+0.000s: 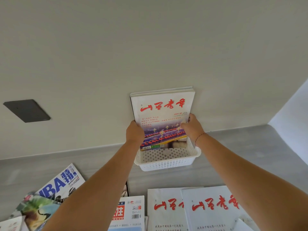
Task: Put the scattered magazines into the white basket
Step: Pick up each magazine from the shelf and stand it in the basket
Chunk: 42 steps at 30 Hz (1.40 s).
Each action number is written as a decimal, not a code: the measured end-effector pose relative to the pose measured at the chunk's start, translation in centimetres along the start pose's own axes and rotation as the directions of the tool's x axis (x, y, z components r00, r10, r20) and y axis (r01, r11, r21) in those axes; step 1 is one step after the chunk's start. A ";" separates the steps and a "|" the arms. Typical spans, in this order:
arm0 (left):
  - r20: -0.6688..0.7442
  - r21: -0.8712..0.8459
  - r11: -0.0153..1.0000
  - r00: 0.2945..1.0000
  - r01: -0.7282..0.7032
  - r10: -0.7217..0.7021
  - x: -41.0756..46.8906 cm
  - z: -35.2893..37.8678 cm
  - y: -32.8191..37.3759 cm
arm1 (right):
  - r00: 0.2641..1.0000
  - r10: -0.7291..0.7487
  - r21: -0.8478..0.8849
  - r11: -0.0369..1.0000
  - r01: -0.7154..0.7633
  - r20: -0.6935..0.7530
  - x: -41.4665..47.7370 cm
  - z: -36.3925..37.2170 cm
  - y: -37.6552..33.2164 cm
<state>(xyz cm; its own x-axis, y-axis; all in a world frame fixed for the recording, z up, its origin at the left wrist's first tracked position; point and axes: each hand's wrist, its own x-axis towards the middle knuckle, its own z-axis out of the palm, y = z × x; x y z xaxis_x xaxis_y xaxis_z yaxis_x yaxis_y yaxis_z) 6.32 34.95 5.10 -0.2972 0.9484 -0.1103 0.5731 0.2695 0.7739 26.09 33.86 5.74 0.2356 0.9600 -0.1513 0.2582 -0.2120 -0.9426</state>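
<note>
Head view: both hands, left hand (135, 132) and right hand (193, 129), grip glossy magazines (164, 110) in perforated plastic basket (166, 162).

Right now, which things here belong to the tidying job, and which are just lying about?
Job: white basket; magazine stack gripped by left hand and right hand, standing in the basket; NBA magazine, 2021 magazine, two red-titled magazines on the counter.
Lying about: dark wall plate; red wrist string.

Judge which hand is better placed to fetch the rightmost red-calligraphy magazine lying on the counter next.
Right, probably. The right hand grips the right edge of the standing stack and its forearm passes over that magazine; the left hand sits farther left.
</note>
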 end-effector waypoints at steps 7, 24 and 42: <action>0.068 -0.039 0.997 0.996 0.060 -0.057 -0.3 0.0 -0.4 | 0.999 0.022 0.030 0.999 -0.021 -0.024 -0.1 0.2 0.0; -0.031 -0.089 0.955 0.958 0.282 -0.285 -13.1 -10.4 -17.9 | 0.996 0.070 -0.102 0.992 -0.076 -0.061 -18.0 10.0 6.5; -0.016 -0.160 0.880 0.890 0.448 -0.456 -28.7 -12.4 -24.9 | 0.920 0.379 -0.155 0.919 -0.362 0.102 -31.3 14.0 11.4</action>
<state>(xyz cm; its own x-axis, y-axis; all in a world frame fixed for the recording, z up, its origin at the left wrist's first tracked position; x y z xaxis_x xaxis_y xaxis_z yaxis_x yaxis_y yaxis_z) -8.86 -1.03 -3.30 -0.5376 0.7185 -0.4413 0.2487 0.6352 0.7312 8.57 3.95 -4.41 0.2195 0.8210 -0.5270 0.2973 -0.5708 -0.7654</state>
